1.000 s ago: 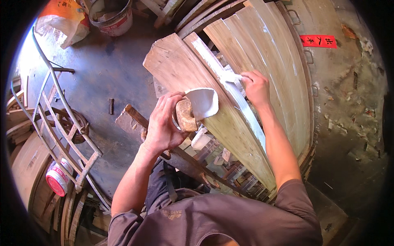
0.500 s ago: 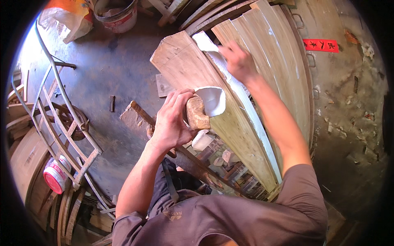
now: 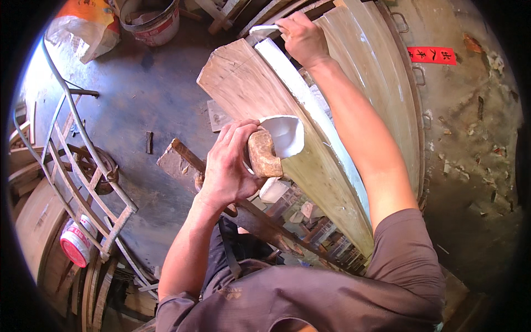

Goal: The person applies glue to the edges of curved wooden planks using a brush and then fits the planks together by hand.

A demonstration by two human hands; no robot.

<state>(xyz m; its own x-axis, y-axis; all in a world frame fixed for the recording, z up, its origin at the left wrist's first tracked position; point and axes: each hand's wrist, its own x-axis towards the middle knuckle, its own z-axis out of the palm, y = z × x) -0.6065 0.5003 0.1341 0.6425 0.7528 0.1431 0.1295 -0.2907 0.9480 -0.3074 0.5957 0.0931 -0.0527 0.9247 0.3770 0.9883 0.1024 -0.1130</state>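
My left hand (image 3: 228, 160) is closed around a notched block of brown wood (image 3: 264, 153). Against that block sits a white scoop-like container (image 3: 287, 133), its inside coated white; how the two are joined is hidden. My right hand (image 3: 305, 39) pinches a flat spreader (image 3: 264, 30), smeared white, over the far end of the boards. Below it runs a long board edge covered in wet white paste (image 3: 310, 103), probably glue. The plank (image 3: 243, 77) to its left is bare wood on its upper face.
More long boards (image 3: 365, 72) stand stacked on the right. A dark wooden beam (image 3: 254, 216) crosses in front of my legs. At left are a metal cart frame (image 3: 83, 133) and a red-and-white tub (image 3: 77, 242). A bucket (image 3: 152, 25) and sack (image 3: 86, 30) stand at the back.
My right hand has moved away from me along the coated edge to its far end, and the spreader now shows. My left hand stays almost where it was, still holding the container and block.
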